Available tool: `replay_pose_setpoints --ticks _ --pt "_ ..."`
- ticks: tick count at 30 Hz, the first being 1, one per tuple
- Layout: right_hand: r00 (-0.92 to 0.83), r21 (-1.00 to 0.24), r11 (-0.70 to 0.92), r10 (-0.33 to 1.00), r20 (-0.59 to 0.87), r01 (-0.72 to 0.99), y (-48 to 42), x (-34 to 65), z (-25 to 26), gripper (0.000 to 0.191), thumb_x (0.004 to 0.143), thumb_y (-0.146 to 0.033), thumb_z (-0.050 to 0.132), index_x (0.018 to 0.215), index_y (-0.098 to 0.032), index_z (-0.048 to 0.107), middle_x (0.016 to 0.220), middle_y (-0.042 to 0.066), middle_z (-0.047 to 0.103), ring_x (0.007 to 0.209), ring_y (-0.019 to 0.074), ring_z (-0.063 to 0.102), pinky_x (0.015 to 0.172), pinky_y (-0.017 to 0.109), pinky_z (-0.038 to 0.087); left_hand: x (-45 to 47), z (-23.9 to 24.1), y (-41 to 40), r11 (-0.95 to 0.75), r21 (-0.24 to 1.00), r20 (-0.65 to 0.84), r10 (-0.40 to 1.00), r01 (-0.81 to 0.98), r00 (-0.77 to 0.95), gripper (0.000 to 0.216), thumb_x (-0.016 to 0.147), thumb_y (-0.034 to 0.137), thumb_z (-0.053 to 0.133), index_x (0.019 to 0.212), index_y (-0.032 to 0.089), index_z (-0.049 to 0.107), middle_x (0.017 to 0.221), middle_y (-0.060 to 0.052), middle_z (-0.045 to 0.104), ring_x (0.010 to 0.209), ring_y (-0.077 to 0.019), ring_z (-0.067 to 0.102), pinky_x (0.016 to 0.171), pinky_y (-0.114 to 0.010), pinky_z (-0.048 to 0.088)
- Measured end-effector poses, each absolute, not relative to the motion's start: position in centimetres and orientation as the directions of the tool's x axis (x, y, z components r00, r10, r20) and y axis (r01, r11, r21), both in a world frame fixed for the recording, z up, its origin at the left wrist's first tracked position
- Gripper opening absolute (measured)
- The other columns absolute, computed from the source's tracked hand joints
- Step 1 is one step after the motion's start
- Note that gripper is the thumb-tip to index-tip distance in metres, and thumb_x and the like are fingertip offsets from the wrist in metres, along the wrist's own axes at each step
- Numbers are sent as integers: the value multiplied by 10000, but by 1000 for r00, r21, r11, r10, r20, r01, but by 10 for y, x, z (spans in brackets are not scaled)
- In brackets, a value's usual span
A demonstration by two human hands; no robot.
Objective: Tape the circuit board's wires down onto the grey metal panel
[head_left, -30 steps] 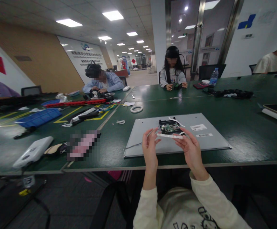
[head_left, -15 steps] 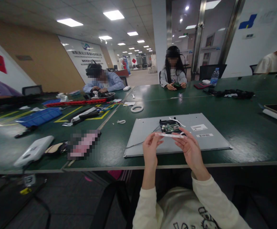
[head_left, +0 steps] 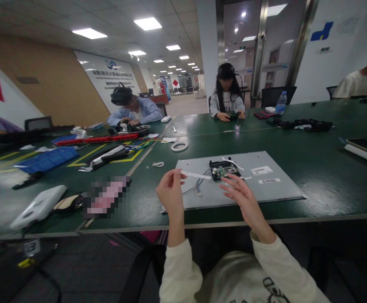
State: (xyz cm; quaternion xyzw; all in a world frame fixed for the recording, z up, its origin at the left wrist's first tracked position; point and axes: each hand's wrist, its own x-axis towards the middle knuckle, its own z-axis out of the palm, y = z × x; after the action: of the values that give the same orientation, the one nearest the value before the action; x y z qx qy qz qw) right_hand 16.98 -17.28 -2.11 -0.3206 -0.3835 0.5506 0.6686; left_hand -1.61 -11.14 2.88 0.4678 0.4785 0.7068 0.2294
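Pinched in my left hand is one end of a thin white strip, which looks like tape or flat ribbon. Its other end reaches freely to the right. My right hand has its fingers apart and holds nothing, just in front of a black bracket with a green circuit board. The bracket sits on a flat grey panel lying on the table. Another white strip curls over the board's upper right. Grey wires with a small connector lie on the panel's left part. Two white labels show on its right.
The green table carries a white roll of tape, a pink phone-like item, a white device and a blue tray. Two people sit across the table, others farther to the sides. A water bottle stands far right.
My left hand has moved left with the white strip. My right hand has let go of the strip's other end and lowered slightly, its fingers spreading.
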Motion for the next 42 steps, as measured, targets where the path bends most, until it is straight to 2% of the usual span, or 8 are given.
replay_pose_setpoints --ticks 7,13,17,22,26,33,38,42 --pt "83 -867 202 979 184 -456 -171 170 -24 417 772 -372 686 1166 -256 616 1232 81 629 1110 232 611 908 365 492 -35 44 -50 -302 857 339 941 417 -16 175 678 340 683 686 165 669 616 -17 637 603 -145 597 551 -224 446" --pt "61 -881 185 982 177 -436 -171 169 -23 388 760 -346 691 1130 -242 635 1184 78 655 1095 223 618 905 355 491 -26 23 -32 -107 966 81 990 237 117 216 652 371 688 722 169 658 704 -33 652 682 -154 622 596 -233 472" --pt "54 -891 196 980 191 -411 -170 169 -24 388 749 -333 692 1124 -245 644 1156 71 670 1117 221 607 955 375 467 -27 12 -26 -140 942 108 987 306 118 213 630 364 684 717 174 648 716 -27 654 677 -157 616 585 -237 460" --pt "14 -922 229 972 236 -312 -169 168 -28 316 780 -310 652 1088 -244 672 1171 57 666 1169 209 576 1040 390 402 -32 3 -18 -314 753 286 948 578 143 140 631 308 657 690 181 642 630 -6 608 648 -171 590 664 -305 470" --pt "8 -944 236 971 241 -230 -170 168 -30 303 785 -288 635 1079 -238 688 1154 54 675 1153 211 585 1060 398 380 -32 1 -24 -353 638 293 933 685 209 161 653 285 649 785 194 635 665 -1 622 666 -183 600 688 -315 472" --pt "5 -949 263 964 266 -172 -172 168 -28 301 812 -267 586 1090 -234 695 1157 51 672 1145 210 587 1033 383 403 -30 1 -31 -473 443 315 877 762 362 306 682 299 699 957 183 627 927 -93 668 891 -256 626 832 -359 461" --pt "16 -950 273 962 274 -151 -171 168 -27 293 800 -266 594 1065 -234 713 1127 48 682 1109 216 602 995 376 437 -35 -5 -26 -484 307 284 869 820 406 480 724 386 695 1133 159 587 1156 -142 609 1085 -275 571 962 -378 418" --pt "22 -955 268 963 267 -128 -171 168 -27 282 805 -261 590 1054 -235 721 1117 50 685 1087 215 610 976 367 448 -42 -14 -18 -424 273 232 900 864 369 563 730 486 680 1179 168 560 1319 -174 529 1227 -321 493 1033 -414 362"
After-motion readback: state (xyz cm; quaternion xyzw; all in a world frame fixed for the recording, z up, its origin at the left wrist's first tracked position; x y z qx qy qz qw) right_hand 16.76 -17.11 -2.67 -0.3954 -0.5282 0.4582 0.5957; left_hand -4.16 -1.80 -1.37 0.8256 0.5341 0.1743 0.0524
